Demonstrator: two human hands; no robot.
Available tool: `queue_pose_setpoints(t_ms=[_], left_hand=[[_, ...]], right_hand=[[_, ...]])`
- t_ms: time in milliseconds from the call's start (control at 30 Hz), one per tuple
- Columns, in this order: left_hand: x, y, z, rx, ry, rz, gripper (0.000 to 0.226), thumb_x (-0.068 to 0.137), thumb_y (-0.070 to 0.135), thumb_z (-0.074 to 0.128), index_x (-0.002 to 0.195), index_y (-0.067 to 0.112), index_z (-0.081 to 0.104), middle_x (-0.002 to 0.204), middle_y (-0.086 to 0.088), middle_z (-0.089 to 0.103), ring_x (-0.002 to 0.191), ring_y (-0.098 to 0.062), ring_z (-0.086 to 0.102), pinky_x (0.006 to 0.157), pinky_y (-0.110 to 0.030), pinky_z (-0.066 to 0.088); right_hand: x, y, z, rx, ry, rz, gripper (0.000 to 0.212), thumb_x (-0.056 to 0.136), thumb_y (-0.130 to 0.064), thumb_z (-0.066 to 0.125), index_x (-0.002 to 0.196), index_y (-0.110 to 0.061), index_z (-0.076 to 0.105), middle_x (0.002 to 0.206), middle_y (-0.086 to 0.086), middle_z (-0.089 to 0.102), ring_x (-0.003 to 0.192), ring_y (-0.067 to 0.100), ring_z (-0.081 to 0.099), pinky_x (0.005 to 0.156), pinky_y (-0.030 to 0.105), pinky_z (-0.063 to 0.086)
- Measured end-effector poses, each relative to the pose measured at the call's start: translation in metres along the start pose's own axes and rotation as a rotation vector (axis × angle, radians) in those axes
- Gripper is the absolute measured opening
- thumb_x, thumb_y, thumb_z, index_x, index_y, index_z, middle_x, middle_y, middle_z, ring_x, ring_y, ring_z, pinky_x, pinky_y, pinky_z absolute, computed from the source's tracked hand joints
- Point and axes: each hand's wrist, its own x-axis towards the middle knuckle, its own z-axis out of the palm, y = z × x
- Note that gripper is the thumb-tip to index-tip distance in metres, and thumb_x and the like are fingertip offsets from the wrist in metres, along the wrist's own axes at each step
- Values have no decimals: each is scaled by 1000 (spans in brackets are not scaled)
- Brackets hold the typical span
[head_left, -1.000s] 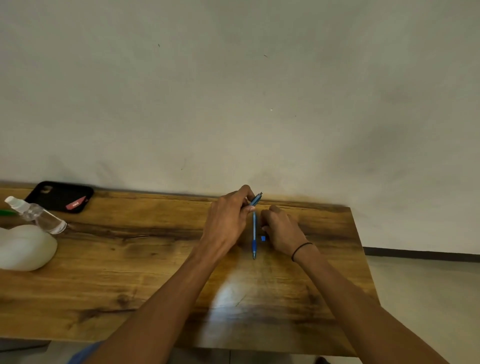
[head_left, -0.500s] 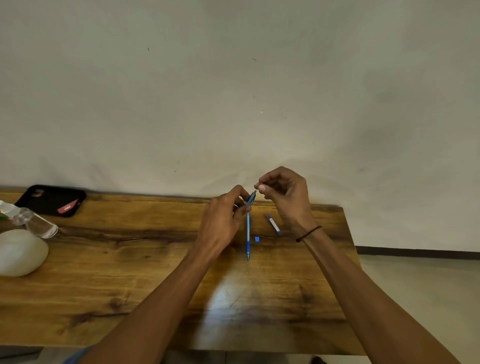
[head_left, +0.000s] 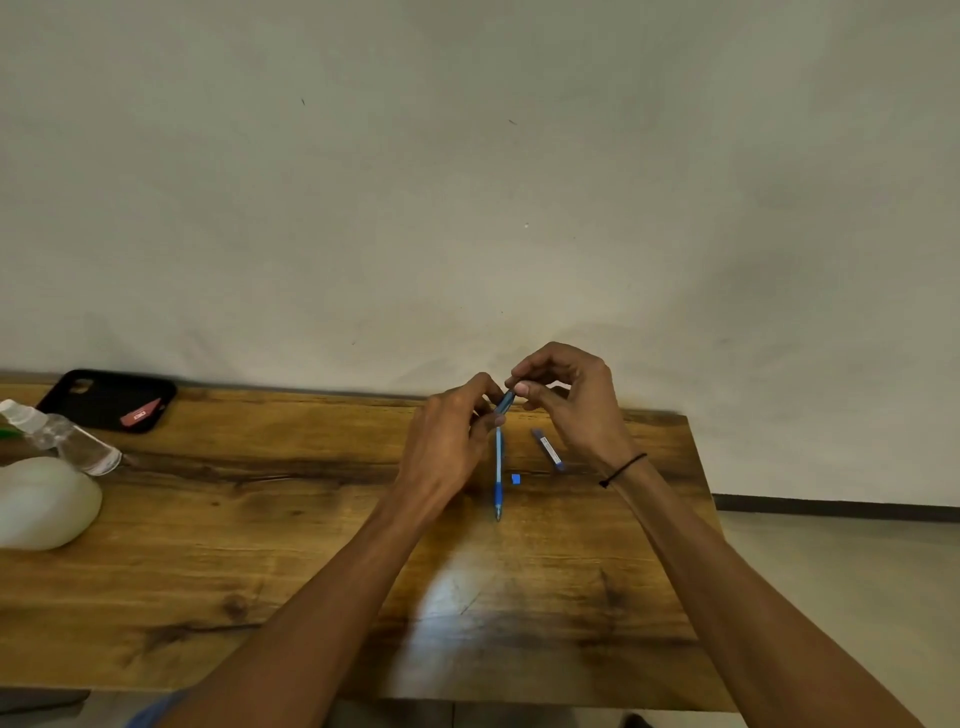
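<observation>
Head view showed the blue pen (head_left: 498, 467) near the middle of the worktop (head_left: 260, 545), towards its far edge. The pen stood almost upright, its tip down at the wood and its upper end leaning a little to your right. Your left hand (head_left: 447, 447) held the pen by the upper part, with the fingers curled around the barrel. Your right hand (head_left: 576, 405) was above it, and its thumb and first fingers (head_left: 522, 388) were pressed together in a pinch at the top end of the pen. Whether they also held some smaller piece, I cannot tell. You wore a thin black band (head_left: 623, 467) on the right wrist.

Just beside the lower part of the pen, on its right, a small blue piece (head_left: 515, 478) lay on the wood. A slim blue tube (head_left: 548, 449) with a white label lay near it, under your right hand. Well apart, at the left end of the worktop, there were a black phone case (head_left: 104, 400), a clear spray bottle (head_left: 67, 441) lying down, and a white rounded object (head_left: 41, 504).
</observation>
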Motion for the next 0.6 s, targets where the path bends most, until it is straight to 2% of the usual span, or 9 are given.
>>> queue_pose_setpoints(t_ms=[200,400,500,600], left_hand=[[2,2,1,15,17,20,19,97,25,74,113,24,64,105,0,80,90,-16,76,79,-34,63],[3,6,-2,17,44,28,15,99,26,72,112,27,65,101,4,80,89,-15,76,76,-34,62],[2,10,-5,-102,66,9,16,97,24,74,111,26,69,98,4,80,90,-15,76,77,-36,63],[3,13,-7,-239,87,-11,17,95,20,76,110,24,71,96,8,79,90,-5,73,76,-33,63]], right_hand=[[1,4,1,-36,39,20,12,89,-2,77,95,-11,75,89,-2,77,87,12,74,68,26,62],[4,2,-4,-7,41,47,10,87,-3,79,94,-10,76,88,0,77,87,17,74,71,33,65],[4,-4,-6,81,27,51,7,89,-1,77,95,-5,76,88,3,77,86,18,74,67,29,63],[4,-12,-10,149,-10,19,7,90,-1,76,96,2,75,90,9,77,85,20,75,67,30,63]])
